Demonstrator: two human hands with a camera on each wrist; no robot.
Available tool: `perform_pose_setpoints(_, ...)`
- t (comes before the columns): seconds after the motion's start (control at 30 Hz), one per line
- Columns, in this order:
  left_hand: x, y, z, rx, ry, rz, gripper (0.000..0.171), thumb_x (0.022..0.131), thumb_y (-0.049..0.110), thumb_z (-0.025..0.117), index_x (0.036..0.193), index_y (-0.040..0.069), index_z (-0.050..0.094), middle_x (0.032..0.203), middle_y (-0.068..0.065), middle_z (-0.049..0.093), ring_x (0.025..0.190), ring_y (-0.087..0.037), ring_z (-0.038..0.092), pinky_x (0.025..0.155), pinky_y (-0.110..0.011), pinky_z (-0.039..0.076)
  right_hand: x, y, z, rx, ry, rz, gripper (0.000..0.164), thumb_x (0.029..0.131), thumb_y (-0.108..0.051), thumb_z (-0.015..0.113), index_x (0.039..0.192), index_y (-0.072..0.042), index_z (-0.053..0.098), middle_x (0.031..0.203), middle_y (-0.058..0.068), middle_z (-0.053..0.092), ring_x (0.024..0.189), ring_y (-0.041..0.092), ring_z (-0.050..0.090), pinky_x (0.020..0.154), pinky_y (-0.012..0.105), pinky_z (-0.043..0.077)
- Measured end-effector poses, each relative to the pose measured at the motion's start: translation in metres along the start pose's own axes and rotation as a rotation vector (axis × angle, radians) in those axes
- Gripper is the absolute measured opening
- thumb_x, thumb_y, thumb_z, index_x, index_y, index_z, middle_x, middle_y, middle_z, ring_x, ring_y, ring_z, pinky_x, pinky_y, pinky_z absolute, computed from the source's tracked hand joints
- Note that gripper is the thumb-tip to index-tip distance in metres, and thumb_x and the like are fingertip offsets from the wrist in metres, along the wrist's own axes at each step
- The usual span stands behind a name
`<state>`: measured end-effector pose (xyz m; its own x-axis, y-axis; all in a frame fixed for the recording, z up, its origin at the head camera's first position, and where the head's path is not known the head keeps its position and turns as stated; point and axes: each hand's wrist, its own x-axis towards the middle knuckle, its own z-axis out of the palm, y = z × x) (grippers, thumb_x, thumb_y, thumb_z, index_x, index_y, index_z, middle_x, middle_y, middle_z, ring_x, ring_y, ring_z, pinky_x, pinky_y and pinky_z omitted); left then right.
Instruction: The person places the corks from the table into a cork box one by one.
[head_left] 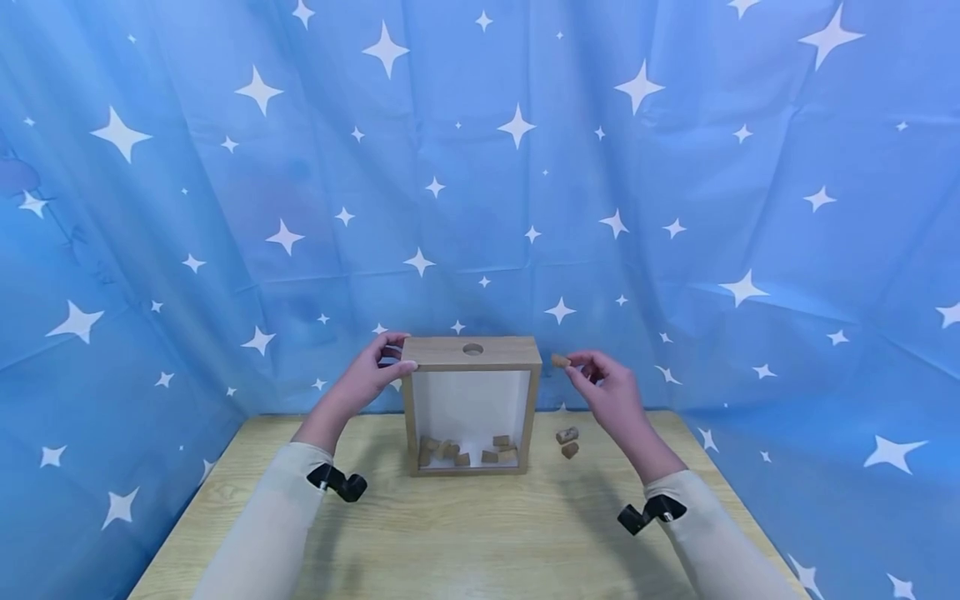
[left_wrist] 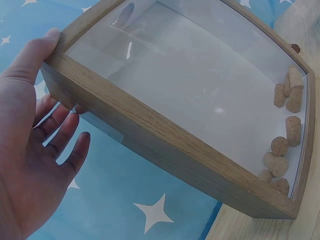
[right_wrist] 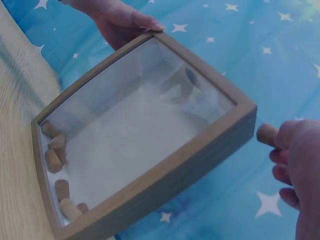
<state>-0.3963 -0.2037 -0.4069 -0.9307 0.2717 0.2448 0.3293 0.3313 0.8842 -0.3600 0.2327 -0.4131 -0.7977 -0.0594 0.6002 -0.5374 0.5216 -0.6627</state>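
Observation:
A wooden shadow box [head_left: 472, 353] with a clear front and a round hole in its top stands upright on the table. Several corks [head_left: 501, 456] lie along its bottom, behind the pane. My left hand [head_left: 367, 375] holds the box by its upper left corner, thumb at the front and fingers round the back; in the left wrist view the thumb and fingers [left_wrist: 62, 132] show at that corner. Just right of the box's top, my right hand [head_left: 607, 387] pinches a single cork [right_wrist: 267, 134] between thumb and fingertips, apart from the frame.
Two loose corks, one printed [head_left: 567, 435] and one plain [head_left: 570, 450], lie on the table right of the box. The light wooden table [head_left: 465, 533] meets a blue star-patterned curtain [head_left: 480, 208] at the back and sides. Each sleeve carries a black wrist mount [head_left: 651, 512].

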Motion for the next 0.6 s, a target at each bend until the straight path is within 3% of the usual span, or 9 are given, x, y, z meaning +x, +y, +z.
perform_pose_setpoints(0.23,0.000,0.000,-0.001,-0.006,0.003,0.003,0.072,0.105,0.046,0.078,0.163,0.017,0.046,0.153,-0.018,0.048,0.141,-0.044,0.049,0.112,-0.058,0.048,0.013,-0.014,0.006,0.050,0.047,-0.028,0.015,0.108,-0.024,0.076,0.120,-0.015,0.079,0.092,0.004,0.070,0.082,0.021,0.062,0.063,0.027,0.048)
perform_pose_setpoints(0.6,0.000,0.002,0.000,-0.005,0.001,-0.012,0.074,0.104,0.046,0.079,0.163,0.016,0.046,0.151,-0.019,0.049,0.140,-0.043,0.049,0.111,-0.057,0.049,0.031,-0.039,0.023,0.048,0.020,-0.111,0.013,0.106,-0.015,0.078,0.118,-0.012,0.079,0.091,0.003,0.069,0.080,0.020,0.061,0.066,0.033,0.050)
